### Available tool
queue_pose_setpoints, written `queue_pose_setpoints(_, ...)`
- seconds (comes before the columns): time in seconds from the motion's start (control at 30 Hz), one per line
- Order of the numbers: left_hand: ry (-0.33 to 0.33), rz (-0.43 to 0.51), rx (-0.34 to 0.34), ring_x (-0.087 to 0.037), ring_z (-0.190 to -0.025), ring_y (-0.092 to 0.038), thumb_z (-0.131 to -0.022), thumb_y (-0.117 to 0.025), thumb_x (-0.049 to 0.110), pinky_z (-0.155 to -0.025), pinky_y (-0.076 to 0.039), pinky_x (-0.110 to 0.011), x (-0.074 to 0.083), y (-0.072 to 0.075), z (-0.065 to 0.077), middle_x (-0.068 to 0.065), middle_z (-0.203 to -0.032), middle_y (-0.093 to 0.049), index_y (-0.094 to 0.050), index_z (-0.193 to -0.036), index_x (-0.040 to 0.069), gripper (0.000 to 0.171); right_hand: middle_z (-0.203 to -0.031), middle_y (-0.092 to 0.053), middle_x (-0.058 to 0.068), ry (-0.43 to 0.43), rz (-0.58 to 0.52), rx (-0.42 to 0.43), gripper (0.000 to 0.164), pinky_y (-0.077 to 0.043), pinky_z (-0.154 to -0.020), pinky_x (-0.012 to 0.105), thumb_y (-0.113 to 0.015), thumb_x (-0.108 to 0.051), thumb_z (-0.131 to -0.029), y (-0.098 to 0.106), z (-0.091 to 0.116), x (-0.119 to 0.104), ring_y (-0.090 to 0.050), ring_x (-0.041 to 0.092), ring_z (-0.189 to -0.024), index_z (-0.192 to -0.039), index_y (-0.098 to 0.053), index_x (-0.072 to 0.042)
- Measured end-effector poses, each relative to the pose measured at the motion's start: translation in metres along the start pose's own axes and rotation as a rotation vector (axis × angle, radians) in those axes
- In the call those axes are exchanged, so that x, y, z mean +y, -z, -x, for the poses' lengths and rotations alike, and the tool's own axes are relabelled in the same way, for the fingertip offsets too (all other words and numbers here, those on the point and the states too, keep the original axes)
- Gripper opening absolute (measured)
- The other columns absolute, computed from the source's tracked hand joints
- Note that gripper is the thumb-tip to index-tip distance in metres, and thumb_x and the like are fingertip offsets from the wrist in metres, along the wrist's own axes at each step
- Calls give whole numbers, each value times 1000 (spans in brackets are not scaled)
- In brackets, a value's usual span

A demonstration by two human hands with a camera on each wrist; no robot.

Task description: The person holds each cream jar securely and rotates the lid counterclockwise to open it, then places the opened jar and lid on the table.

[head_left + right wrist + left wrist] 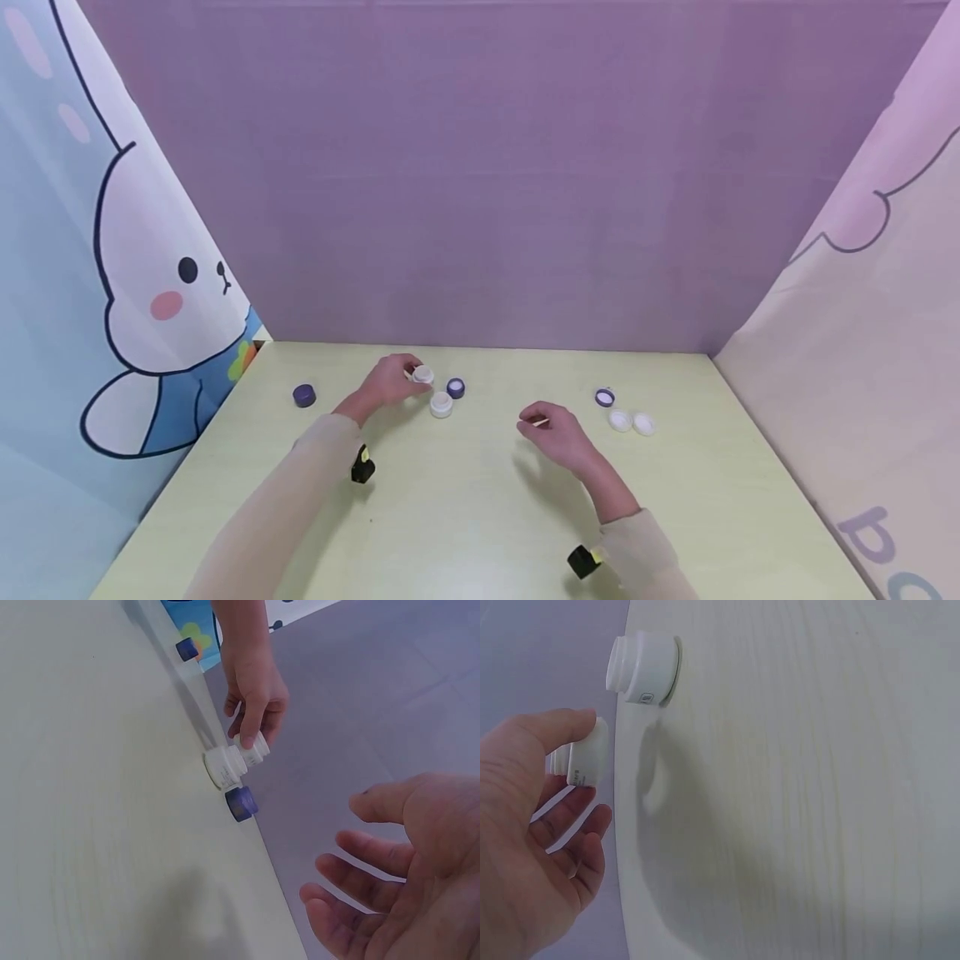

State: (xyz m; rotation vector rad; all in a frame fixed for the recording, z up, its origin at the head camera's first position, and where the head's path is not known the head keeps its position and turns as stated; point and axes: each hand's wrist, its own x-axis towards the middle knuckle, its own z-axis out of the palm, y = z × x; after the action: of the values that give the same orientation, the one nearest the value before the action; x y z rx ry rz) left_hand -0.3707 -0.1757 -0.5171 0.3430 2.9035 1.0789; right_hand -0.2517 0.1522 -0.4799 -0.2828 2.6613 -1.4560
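Observation:
My left hand (387, 380) pinches a small white jar (589, 756) between thumb and fingers. Its narrower, lidless neck shows in the left wrist view. Close beside it, a second white jar (441, 406) stands on the table, also without a lid. A purple cap (455, 387) lies just right of the jars, its pale inside facing up. Over the middle of the table hovers my right hand (555, 435), fingers loosely bent and holding nothing. In the right wrist view, the held jar (256, 750) appears next to the standing jar (223, 766) and the purple cap (241, 804).
Another purple cap (303, 395) sits on the left of the table (450, 517). Toward the right lie a purple-rimmed cap (604, 397) and two white discs (619, 420). A purple backdrop (480, 183) rises behind the table, with printed cloths at both sides.

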Motion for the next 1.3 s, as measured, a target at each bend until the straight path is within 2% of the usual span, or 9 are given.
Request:
queue_pose_setpoints(0.17, 8, -18, -13, -20, -91, -60, -77, -83, 29, -81, -49, -37, 0, -3, -4, -5, -101, -66, -67, -112, 4, 46, -101, -66, 2, -7, -4, -13, 15, -51, -75, 35, -67, -17, -92, -3, 1, 0, -60, 20, -90, -104, -67, -7)
queue_pose_setpoints(0.6, 32, 14, -37, -22, -94, -61, -77, -82, 24, -87, -48, -40, -2, -19, -10, -7, -101, -67, -67, -110, 4, 41, -98, -66, 1, -21, 5, -9, 17, -50, -77, 35, -66, -14, -92, -3, 0, 4, -60, 20, -89, -106, -67, -4)
queue_pose_setpoints(0.8, -1, 12, -53, -23, -95, -61, -78, -81, 21, -87, -48, -41, -3, -21, -12, -8, -101, -67, -67, -110, 2, 39, -98, -66, 0, -27, 2, -15, 20, -50, -76, 34, -66, -16, -93, -4, 0, 10, -60, 18, -88, -107, -67, -3)
queue_pose_setpoints(0.93, 1, 13, -68, -23, -96, -61, -79, -80, 22, -87, -48, -41, -6, -21, -12, -7, -102, -67, -68, -110, 2, 39, -97, -66, 0, -32, 0, -12, 19, -50, -76, 34, -66, -16, -92, -4, -1, 11, -59, 18, -88, -106, -67, -3)
queue_pose_setpoints(1.3, -24, 78, -97, -22, -95, -61, -79, -81, 19, -87, -49, -40, -13, -21, -12, -7, -102, -66, -67, -112, 2, 40, -97, -66, 1, -22, 3, -24, 19, -50, -75, 34, -66, -15, -92, -4, 0, 13, -60, 19, -87, -106, -67, -2)
